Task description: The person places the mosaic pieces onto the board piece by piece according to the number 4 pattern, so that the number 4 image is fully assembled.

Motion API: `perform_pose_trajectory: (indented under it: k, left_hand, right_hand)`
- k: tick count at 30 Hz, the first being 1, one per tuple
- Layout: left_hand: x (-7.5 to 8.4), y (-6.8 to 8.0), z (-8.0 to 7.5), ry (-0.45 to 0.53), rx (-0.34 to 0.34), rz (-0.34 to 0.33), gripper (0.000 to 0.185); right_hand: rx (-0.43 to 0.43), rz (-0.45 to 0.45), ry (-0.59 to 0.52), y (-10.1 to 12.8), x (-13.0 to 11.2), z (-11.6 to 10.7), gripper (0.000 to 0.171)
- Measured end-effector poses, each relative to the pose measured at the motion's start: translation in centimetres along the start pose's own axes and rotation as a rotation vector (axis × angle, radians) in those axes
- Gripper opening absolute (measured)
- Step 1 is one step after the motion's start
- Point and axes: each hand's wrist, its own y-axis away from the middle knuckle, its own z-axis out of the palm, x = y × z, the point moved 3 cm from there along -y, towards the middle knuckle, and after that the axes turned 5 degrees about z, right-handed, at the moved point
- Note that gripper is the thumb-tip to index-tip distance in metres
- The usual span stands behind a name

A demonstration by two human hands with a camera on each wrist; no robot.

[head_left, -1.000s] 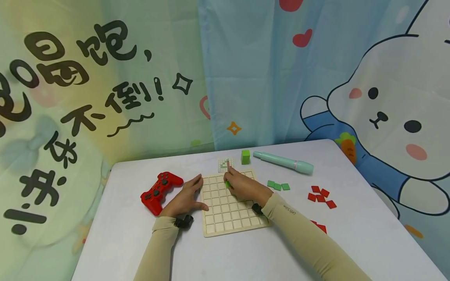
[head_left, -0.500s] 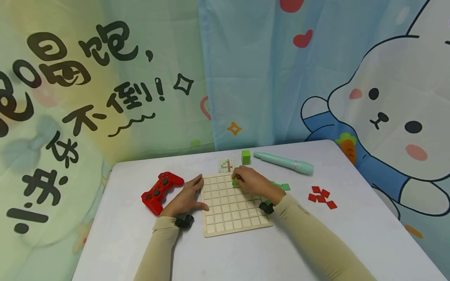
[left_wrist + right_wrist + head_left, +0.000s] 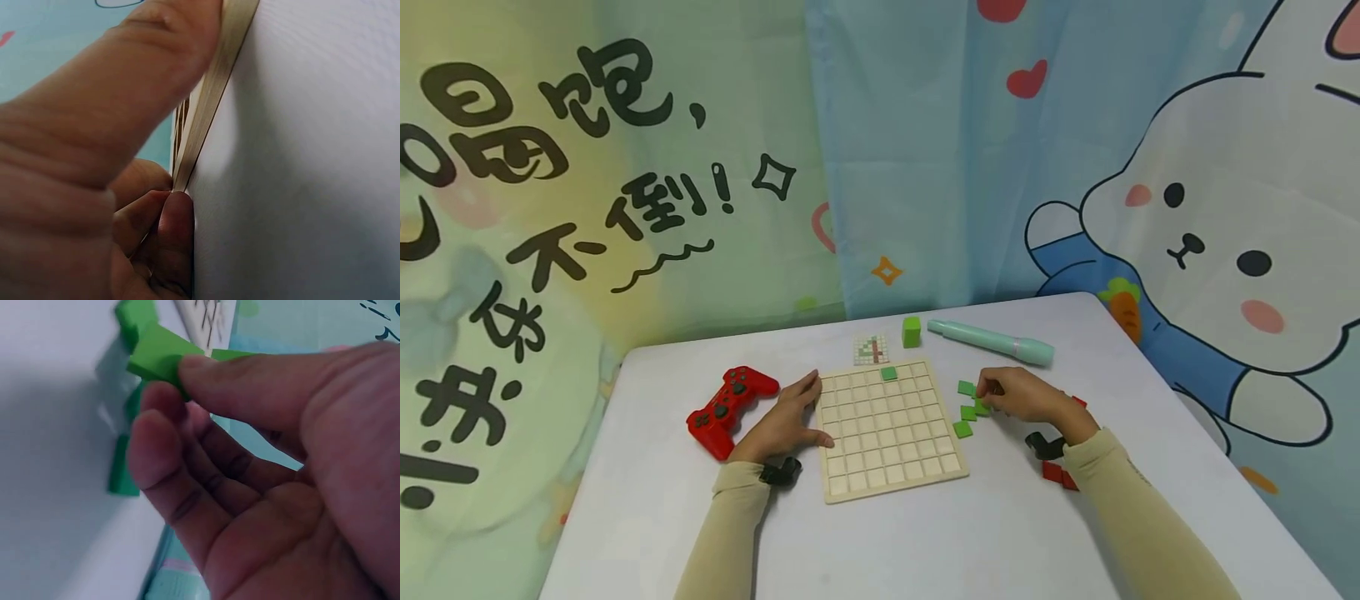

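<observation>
A wooden grid board (image 3: 887, 446) lies mid-table, with one green square tile (image 3: 889, 373) in its top row. My left hand (image 3: 782, 423) rests along the board's left side; in the left wrist view its thumb (image 3: 144, 69) lies over the edge and the fingertips touch the rim. Right of the board, my right hand (image 3: 1026, 396) pinches a green tile (image 3: 156, 353) between thumb and fingers. Beneath and beside it lie several loose green tiles (image 3: 967, 413), some hidden behind the fingers.
A red game controller (image 3: 730, 408) lies left of the left hand. Behind the board are a small patterned card (image 3: 870, 350), a green cube (image 3: 912, 332) and a mint-green pen-like stick (image 3: 992, 342). Red tiles (image 3: 1052, 472) lie partly hidden by the right arm.
The right hand has moved from the board's top row to the loose green tiles on the right and grips one there. A green tile stays behind in the board. The left hand keeps its place.
</observation>
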Motion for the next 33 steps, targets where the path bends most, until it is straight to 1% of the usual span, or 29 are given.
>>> perform_pose_trajectory:
  k: [3, 7, 11, 15, 17, 20, 24, 26, 28, 30, 33]
  left_hand:
    - [0.0, 0.0, -0.1, 0.006, -0.005, -0.005, 0.116]
    - [0.0, 0.2, 0.0, 0.014, -0.003, -0.006, 0.116]
    - [-0.1, 0.2, 0.0, 0.001, 0.003, -0.008, 0.117]
    - [-0.1, 0.2, 0.0, -0.008, 0.007, 0.008, 0.117]
    - [-0.1, 0.1, 0.0, -0.006, 0.006, 0.014, 0.116]
    - [-0.2, 0.0, 0.0, -0.009, 0.004, 0.017, 0.116]
    - [-0.2, 0.0, -0.1, -0.013, 0.008, 0.011, 0.116]
    - [-0.3, 0.0, 0.0, -0.014, 0.008, 0.005, 0.116]
    - [-0.4, 0.0, 0.0, -0.012, 0.006, 0.003, 0.116]
    - [-0.5, 0.1, 0.0, -0.013, 0.004, 0.007, 0.116]
    - [-0.4, 0.0, 0.1, -0.016, 0.002, 0.011, 0.117]
  right_hand:
    - [-0.005, -0.01, 0.036, 0.3, 0.4, 0.5, 0.003]
    - [-0.005, -0.008, 0.068, 0.3, 0.1, 1.0, 0.008]
    - [0.006, -0.015, 0.09, 0.3, -0.3, 1.3, 0.009]
    - [0.022, -0.019, 0.095, 0.3, -0.2, 1.2, 0.009]
    - [0.048, -0.02, 0.084, 0.3, 0.1, 0.9, 0.007]
    - [0.118, 0.006, 0.041, 0.5, 1.0, 0.1, 0.004]
    - [0.185, 0.056, -0.024, 0.7, 2.3, -1.0, 0.019]
    - [0.183, 0.074, -0.038, 0.8, 2.8, -1.1, 0.027]
    - [0.167, 0.07, -0.041, 0.7, 3.4, -0.8, 0.032]
    - [0.154, 0.06, -0.028, 0.6, 3.9, -0.5, 0.032]
    - [0.154, 0.034, -0.006, 0.4, 4.3, 0.0, 0.028]
